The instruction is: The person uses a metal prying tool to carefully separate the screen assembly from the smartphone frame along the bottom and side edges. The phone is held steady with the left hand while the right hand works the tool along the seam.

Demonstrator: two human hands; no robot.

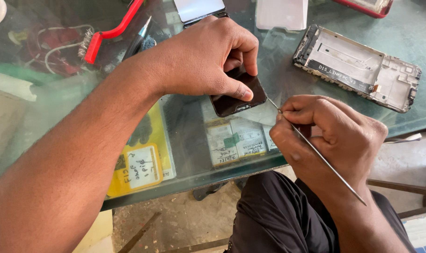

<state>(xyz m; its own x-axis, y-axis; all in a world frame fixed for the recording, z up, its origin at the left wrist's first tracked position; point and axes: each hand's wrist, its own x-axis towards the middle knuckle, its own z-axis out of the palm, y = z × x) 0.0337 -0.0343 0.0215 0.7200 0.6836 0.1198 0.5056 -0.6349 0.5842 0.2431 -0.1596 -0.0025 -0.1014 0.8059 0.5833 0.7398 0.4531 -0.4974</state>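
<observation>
My left hand (206,58) presses down on a small black phone screen (238,96) lying on the glass tabletop (185,136), thumb on its near edge and fingers curled over its far side. My right hand (327,133) pinches a thin metal pick (318,152), whose tip touches the right edge of the black screen. The pick's long shaft runs back over my wrist.
A bare phone frame (358,68) lies at the right on the glass. A red-handled brush (107,33) and a pen-like tool (138,37) lie at upper left. Another phone (199,9) and a white sheet (282,14) sit at the far edge. Labelled battery packs (236,140) show under the glass.
</observation>
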